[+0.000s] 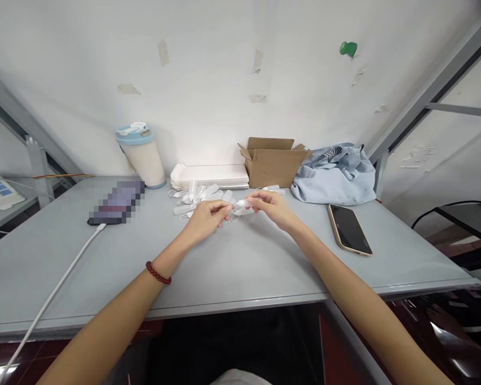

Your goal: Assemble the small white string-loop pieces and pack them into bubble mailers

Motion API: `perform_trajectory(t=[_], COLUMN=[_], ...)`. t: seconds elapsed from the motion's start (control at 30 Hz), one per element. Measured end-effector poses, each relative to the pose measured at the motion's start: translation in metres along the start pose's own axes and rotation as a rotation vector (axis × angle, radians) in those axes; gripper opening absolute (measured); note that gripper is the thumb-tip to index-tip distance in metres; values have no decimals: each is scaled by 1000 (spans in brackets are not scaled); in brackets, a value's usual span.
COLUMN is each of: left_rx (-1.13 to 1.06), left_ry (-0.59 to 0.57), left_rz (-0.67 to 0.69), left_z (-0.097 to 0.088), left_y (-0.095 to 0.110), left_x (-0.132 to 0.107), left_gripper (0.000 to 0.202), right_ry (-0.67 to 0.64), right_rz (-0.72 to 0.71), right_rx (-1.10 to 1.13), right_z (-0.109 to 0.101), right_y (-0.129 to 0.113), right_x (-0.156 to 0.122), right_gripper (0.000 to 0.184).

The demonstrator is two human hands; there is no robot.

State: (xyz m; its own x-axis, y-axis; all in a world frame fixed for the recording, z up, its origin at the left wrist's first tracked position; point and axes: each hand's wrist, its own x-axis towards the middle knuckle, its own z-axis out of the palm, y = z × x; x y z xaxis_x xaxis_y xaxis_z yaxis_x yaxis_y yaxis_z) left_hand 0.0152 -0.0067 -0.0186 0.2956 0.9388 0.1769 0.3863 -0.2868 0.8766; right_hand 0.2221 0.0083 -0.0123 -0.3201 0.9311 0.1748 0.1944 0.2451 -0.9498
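On the left, a phone (116,203) with a white cable lies on the table (240,267), and a lidded cup (144,158) stands behind it. Next come a loose pile of clear plastic bottles (192,196) and, just in front, the left hand (206,219), thumb and forefinger pinched together; what they grip is too small to tell. One small bottle (241,203) sits between the hands, its tip at the left fingertips, its body clamped in the fingers of the right hand (276,208). A cardboard box (274,168) stands behind.
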Motion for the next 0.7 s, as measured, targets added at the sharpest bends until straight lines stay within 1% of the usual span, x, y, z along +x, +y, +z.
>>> perform_trajectory(t=[0.3, 0.47, 0.7], left_rx=[76, 143, 206], left_ry=[-8, -16, 49], left_rz=[26, 43, 96], left_z=[2, 4, 6], left_y=[-6, -4, -2], left_x=[0, -2, -4], left_gripper=[31, 27, 24], right_ry=[-52, -84, -62], right_rz=[8, -6, -28], right_rx=[-59, -89, -135], right_z=[-2, -1, 5], right_y=[-3, -1, -1], right_x=[-1, -1, -3], right_gripper=[26, 27, 26])
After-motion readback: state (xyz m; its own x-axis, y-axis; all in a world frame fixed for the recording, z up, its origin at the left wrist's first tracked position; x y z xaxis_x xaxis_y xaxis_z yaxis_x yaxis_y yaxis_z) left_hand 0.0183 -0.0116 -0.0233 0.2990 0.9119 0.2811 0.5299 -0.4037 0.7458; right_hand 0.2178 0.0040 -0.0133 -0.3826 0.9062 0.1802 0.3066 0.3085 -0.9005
